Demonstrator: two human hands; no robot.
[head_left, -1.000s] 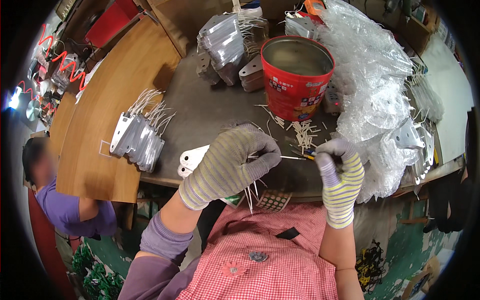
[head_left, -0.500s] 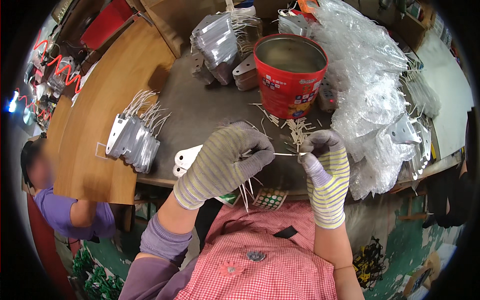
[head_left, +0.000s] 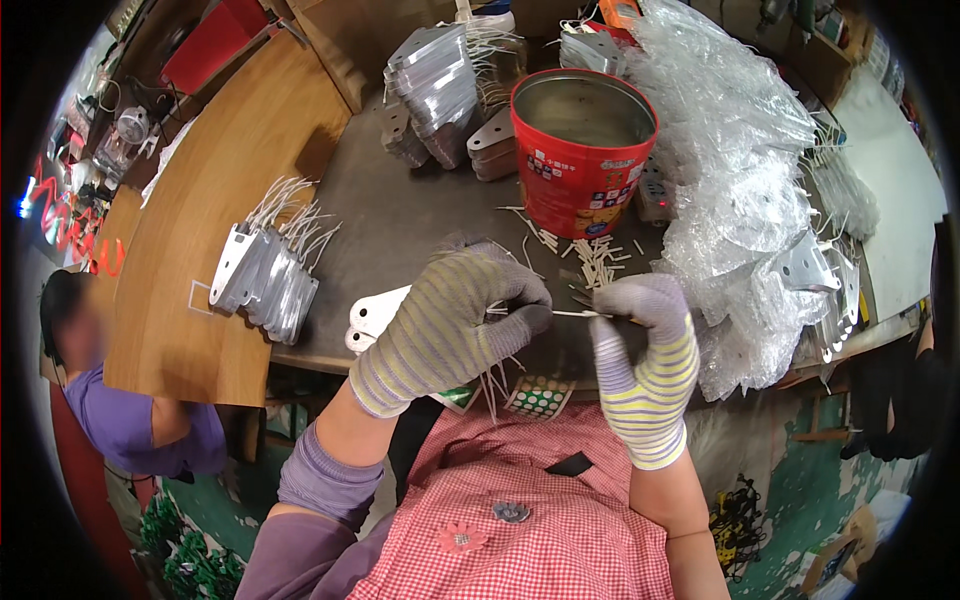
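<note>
Pinching a thin white lead (head_left: 572, 314) between thumb and bent fingers, the person's gloved left hand (head_left: 455, 318) is closed above the front edge of the dark worktop (head_left: 400, 225). The right hand (head_left: 650, 350) meets the lead's far end, thumb and forefinger only narrowly parted; whether they grip it cannot be told. The lead bridges the hands, nearly level.

The likeliest mishap is a slip: the lead is slender and the knitted gloves look thick, so fine feel is probably poor. A hard pull could bend the lead or drag the white plates (head_left: 376, 314), which lie just left of the left hand, close to the front edge. Other leads (head_left: 492, 388) dangle below that hand past the edge and could snag or tangle. A careless right knuckle could scatter the short white tubes (head_left: 600, 262), strewn just beyond, in front of the red bucket (head_left: 582, 175).

The lead looks smooth, matt and almost straight, seemingly a little thicker by the right fingertips. The plates are flat and glossy, round-ended, with dark holes; the left glove hides the rest. Crumpled clear plastic wrap (head_left: 740, 190) covers the worktop's right side.
</note>
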